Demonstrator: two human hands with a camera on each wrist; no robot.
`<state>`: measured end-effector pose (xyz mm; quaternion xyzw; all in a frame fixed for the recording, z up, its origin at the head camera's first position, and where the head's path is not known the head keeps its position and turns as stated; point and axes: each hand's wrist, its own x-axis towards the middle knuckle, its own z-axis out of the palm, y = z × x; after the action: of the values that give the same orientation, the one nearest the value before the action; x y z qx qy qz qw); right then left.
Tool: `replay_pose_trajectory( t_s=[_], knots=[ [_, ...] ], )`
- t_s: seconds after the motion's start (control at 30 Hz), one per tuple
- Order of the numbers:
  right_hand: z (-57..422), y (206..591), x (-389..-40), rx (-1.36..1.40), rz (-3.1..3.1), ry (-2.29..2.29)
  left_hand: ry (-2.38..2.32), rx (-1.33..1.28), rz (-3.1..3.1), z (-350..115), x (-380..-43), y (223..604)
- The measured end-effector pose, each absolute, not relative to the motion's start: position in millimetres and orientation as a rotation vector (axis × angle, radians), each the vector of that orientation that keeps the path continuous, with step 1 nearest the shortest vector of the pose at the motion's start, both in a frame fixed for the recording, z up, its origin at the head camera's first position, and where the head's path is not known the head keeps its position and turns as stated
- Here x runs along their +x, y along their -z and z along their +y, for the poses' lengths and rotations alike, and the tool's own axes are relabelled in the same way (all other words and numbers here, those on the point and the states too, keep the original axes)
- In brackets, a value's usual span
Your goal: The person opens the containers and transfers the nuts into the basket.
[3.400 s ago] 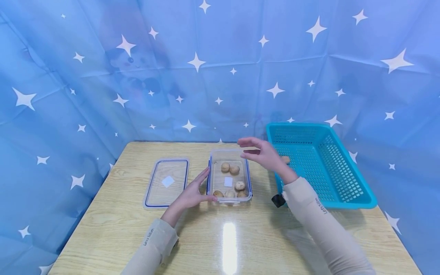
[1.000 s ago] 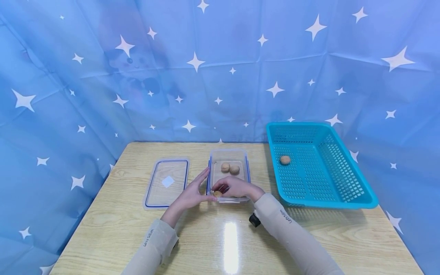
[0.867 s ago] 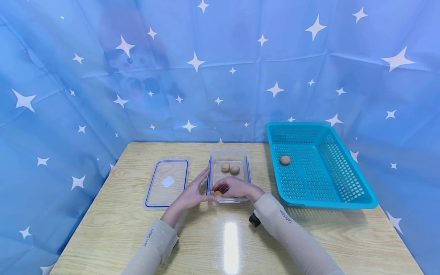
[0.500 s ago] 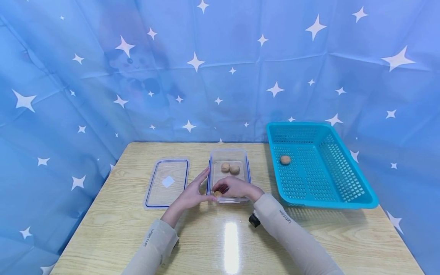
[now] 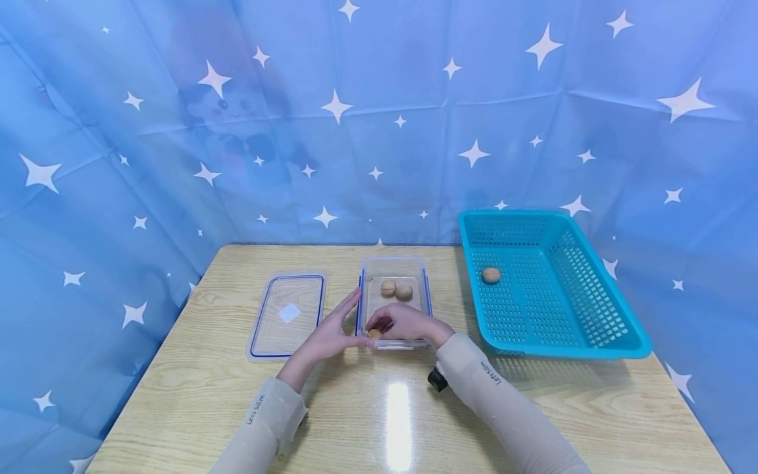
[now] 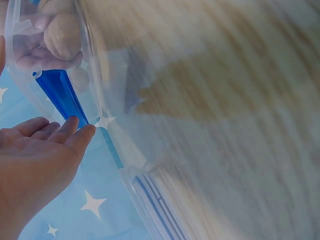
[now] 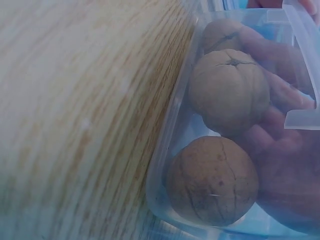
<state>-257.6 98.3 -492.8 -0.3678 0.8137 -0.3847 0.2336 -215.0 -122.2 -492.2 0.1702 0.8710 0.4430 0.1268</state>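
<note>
A clear lidless box [image 5: 393,268] with blue side clips stands mid-table. Two walnuts [image 5: 396,290] lie side by side towards its back; others line its front wall, partly covered by my right hand. That hand [image 5: 405,324] reaches into the box, its curled fingers and thumb around the walnut [image 5: 375,334] in the front left corner. Through the clear front wall, the right wrist view shows the thumb against that far walnut [image 7: 220,36], with two more walnuts [image 7: 212,180] nearer. My left hand [image 5: 328,336] rests along the box's left side, fingers straight, thumb at the front corner.
The box's clear lid [image 5: 287,336] with a blue seal lies flat to the left. A turquoise basket [image 5: 547,296] stands right, with a single walnut [image 5: 491,275] inside. A star-patterned blue curtain [image 5: 403,184] hangs behind the table [image 5: 195,395].
Since the oldest frame, my right hand has come down from above the box's back right corner into its front. Over the last second both hands have stayed practically still.
</note>
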Motion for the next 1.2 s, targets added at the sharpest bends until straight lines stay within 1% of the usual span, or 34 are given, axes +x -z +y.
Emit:
replay_pose_trajectory(
  t_s=[0.57, 0.93, 1.2],
  knots=[
    [101, 493, -258, -0.906, 2.232, 1.200, -1.283, 0.483, 2.542, -121, -214, 492],
    [104, 482, -255, -0.892, 2.305, 1.257, -1.305, 0.489, 2.537, -120, -214, 491],
    [110, 463, -251, -0.888, 2.355, 1.368, -1.310, 0.490, 2.539, -121, -213, 492]
  ],
)
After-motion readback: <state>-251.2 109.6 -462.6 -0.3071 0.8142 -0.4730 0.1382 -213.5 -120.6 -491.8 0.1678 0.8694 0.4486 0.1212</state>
